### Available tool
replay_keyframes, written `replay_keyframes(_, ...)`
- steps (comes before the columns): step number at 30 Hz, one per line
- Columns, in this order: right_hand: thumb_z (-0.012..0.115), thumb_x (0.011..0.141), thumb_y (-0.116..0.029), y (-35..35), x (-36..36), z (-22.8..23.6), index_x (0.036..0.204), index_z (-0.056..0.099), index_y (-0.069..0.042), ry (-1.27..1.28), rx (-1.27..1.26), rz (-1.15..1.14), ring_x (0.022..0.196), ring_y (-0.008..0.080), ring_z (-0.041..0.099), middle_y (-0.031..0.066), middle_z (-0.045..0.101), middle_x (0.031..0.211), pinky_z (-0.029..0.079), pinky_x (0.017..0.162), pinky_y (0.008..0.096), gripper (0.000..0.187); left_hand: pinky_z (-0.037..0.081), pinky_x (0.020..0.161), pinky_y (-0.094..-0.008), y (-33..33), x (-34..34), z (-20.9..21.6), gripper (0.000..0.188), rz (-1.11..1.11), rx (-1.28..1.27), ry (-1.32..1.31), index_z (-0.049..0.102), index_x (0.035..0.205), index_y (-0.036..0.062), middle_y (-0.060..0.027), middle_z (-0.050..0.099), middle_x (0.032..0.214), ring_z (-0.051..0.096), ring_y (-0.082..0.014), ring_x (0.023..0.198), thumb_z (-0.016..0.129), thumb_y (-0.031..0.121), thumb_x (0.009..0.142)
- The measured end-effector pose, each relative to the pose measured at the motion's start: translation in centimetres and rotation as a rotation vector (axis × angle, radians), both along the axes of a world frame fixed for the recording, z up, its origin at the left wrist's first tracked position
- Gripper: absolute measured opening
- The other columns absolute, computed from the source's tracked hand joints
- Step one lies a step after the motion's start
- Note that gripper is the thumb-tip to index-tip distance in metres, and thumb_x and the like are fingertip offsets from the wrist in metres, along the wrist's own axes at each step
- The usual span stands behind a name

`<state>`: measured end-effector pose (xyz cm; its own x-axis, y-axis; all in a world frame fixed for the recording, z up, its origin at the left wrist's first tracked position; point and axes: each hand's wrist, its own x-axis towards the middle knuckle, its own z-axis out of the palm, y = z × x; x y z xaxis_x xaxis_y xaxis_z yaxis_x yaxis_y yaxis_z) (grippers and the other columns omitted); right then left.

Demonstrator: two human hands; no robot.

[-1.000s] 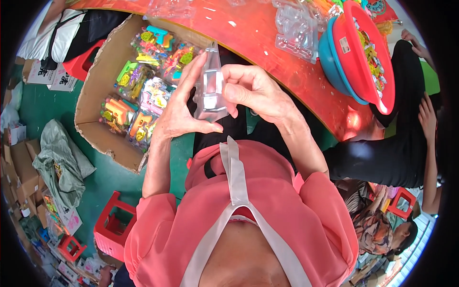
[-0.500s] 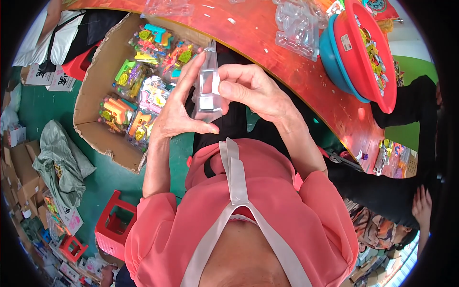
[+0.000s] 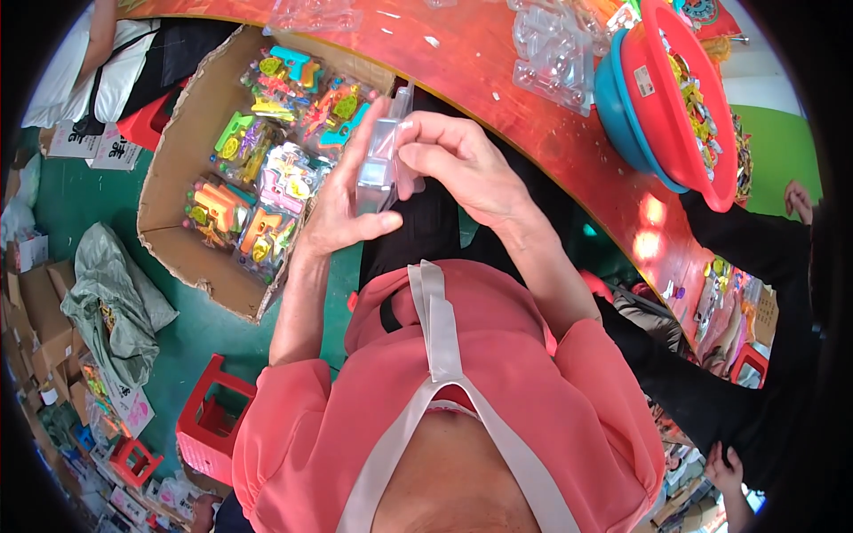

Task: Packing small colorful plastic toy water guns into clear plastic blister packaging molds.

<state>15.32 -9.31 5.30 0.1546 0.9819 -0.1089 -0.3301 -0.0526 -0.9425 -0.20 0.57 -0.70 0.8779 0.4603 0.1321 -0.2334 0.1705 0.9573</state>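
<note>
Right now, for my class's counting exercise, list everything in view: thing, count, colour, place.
plastic package: one, clear, centre
cardboard box: one, brown, left of centre
toy packs: several, multicoloured, inside box
table: one, red, top
plastic shells: several, clear, on table
blue basin: one, blue, table's right
red basin: one, red, in blue basin
small pieces: many, mostly yellow, in red basin
stools: at least three, red, left side
sack: one, greyish, left floor
other people: several, mostly dark clothing, edges
left hand: one, bare, package's left
right hand: one, bare, package's right
</note>
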Motion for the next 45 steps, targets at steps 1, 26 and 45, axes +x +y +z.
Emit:
replay_keyframes(1, 0.059, 0.094, -0.009, 0.4, -0.3, -0.2, 0.094, 0.064, 0.000, 0.025, 0.003, -0.041, 0.069, 0.0070, 0.059, 0.0006, 0.062, 0.081, 0.048, 0.066, 0.0228, 0.010, 0.025, 0.116, -0.0421, -0.3, 0.3, -0.4, 0.109, 0.093, 0.156, -0.013, 0.020, 0.154, 0.0027, -0.0154, 0.025, 0.158, 0.029, -0.0279, 0.144, 0.077, 0.046, 0.072)
replay_keyframes(26, 0.059, 0.090, -0.008, 4.1, -7.4, -2.4, 0.090, 0.059, 0.001, -0.376, 0.178, 0.081, 0.068, 0.0035, 0.050, -0.0012, 0.057, 0.070, 0.045, 0.061, 0.0259, 0.010, 0.048, 0.081, -0.0273, 5.0, -4.6, -3.3, 0.045, 0.790, -0.198, 0.133, 0.048, 0.137, 0.0017, -0.0047, 0.061, 0.109, 0.056, -0.0111, 0.094, 0.056, 0.024, 0.099)
replay_keyframes(45, 0.052, 0.097, -0.006, -4.8, -2.8, 4.2, 0.098, 0.058, 0.002, -0.299, 0.094, 0.138, 0.073, 0.0094, 0.062, 0.0042, 0.062, 0.084, 0.050, 0.066, 0.0254, 0.010, 0.052, 0.086, -0.0339, 22.9, -17.7, -14.1, 0.035, 0.896, -0.524, 0.060, 0.056, 0.124, 0.0025, -0.0084, 0.063, 0.113, 0.062, -0.0192, 0.100, 0.053, 0.025, 0.098)
